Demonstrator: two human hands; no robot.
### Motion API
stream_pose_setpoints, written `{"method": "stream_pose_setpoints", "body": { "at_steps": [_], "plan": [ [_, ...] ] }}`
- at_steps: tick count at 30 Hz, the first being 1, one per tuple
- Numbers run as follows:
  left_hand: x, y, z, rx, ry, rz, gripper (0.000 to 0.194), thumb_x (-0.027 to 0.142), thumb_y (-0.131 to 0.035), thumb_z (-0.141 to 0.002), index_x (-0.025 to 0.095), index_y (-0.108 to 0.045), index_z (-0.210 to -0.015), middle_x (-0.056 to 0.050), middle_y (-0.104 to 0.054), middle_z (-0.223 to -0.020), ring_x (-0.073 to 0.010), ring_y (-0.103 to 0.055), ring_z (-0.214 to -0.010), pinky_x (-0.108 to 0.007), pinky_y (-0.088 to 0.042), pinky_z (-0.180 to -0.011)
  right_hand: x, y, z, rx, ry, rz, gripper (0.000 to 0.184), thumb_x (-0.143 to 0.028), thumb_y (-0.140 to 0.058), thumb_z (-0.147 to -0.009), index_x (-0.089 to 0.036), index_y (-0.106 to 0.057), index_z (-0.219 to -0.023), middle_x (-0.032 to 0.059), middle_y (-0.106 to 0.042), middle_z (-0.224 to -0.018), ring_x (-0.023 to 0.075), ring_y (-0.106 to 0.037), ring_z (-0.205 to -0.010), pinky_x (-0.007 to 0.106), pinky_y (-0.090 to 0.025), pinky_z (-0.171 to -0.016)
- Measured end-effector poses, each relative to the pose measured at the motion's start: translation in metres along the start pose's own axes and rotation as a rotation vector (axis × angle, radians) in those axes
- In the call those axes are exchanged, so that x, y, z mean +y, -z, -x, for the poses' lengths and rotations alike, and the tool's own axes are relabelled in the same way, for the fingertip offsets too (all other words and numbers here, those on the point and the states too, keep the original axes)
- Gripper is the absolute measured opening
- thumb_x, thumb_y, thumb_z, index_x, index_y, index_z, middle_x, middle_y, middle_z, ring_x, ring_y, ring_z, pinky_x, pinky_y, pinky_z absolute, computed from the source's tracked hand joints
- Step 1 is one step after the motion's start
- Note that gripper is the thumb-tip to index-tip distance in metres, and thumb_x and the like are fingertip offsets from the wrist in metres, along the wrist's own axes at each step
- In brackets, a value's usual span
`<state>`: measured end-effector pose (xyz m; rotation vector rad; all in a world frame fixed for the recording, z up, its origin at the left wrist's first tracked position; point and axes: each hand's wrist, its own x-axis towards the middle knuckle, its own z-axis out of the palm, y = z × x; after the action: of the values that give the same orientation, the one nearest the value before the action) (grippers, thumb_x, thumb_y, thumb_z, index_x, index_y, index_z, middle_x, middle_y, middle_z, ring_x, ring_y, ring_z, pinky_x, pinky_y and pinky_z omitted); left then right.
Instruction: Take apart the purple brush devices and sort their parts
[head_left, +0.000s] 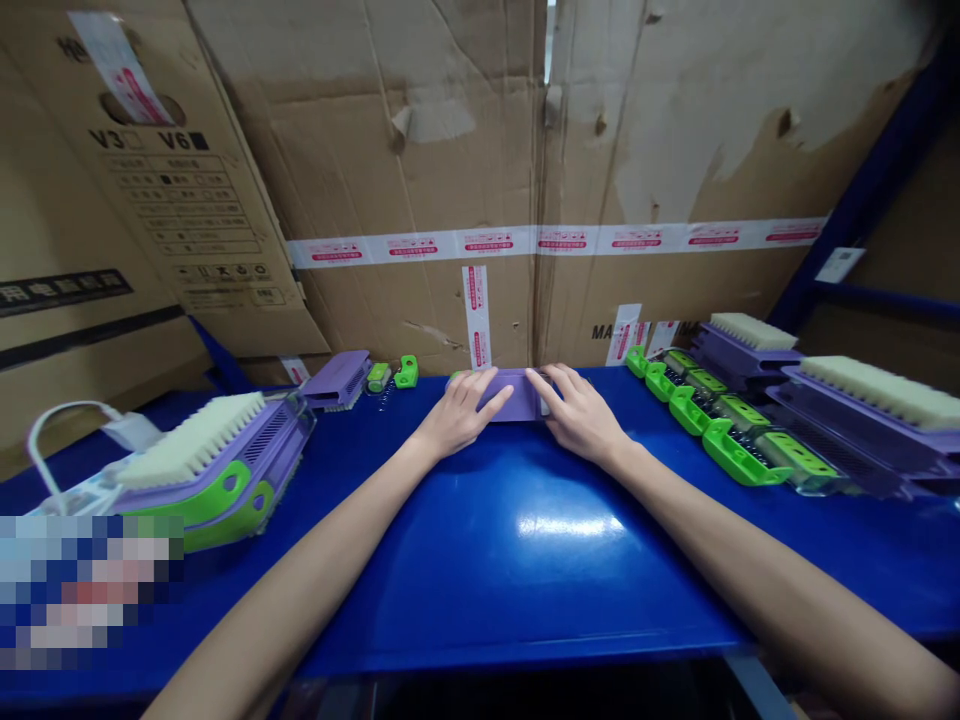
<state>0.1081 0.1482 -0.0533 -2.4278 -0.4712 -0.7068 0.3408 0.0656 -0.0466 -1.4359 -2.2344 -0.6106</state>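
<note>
At the far middle of the blue tabletop, a purple plastic housing (515,398) lies lengthwise between my two hands. My left hand (461,413) holds its left end, fingers over the top edge and thumb stretched along the front. On the other end, my right hand (577,412) grips it with fingers bent over the corner. A bit of green shows at the housing's left end; its far side is hidden. To the left of my left hand are a similar purple housing (339,380), a small green-and-clear piece (379,376) and a green clip (407,372).
On the right stand purple housings (892,440) with cream sponges (877,388), beside green clips (739,455) and clear-and-green pieces (799,455). At left, an assembled purple-and-green unit (225,480) sits near a white cable (45,430). Cardboard (420,160) walls the back; a blue post (855,180) rises right.
</note>
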Motion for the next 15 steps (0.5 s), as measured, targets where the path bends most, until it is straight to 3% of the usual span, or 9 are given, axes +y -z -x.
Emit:
{"method": "stream_pose_setpoints", "body": {
  "at_steps": [5, 15],
  "plan": [
    [0.0060, 0.0063, -0.0065, -0.096, 0.118, -0.010, 0.079, 0.024, -0.066, -0.077, 0.011, -0.026, -0.144, -0.025, -0.043, -0.137, -0.0370, -0.041, -0.126, -0.051, -0.035, -0.100, -0.0011, 0.0004, 0.0005, -0.023, 0.036, -0.005, 0.070, -0.008, -0.038, -0.080, -0.016, -0.023, -0.148, 0.0172, -0.037, -0.138, 0.0309, -0.028, -0.132, 0.050, -0.038, -0.104],
    [0.0045, 0.0060, -0.0073, -0.075, 0.114, 0.060, 0.087, 0.025, -0.068, -0.074, 0.012, -0.020, -0.145, -0.022, -0.050, -0.129, -0.0348, -0.047, -0.120, -0.048, -0.035, -0.098, 0.0063, 0.0062, -0.0007, -0.037, 0.060, -0.073, 0.086, -0.003, -0.041, -0.071, -0.019, -0.012, -0.150, 0.0161, -0.034, -0.141, 0.0293, -0.028, -0.134, 0.049, -0.041, -0.103]
  ]
}}
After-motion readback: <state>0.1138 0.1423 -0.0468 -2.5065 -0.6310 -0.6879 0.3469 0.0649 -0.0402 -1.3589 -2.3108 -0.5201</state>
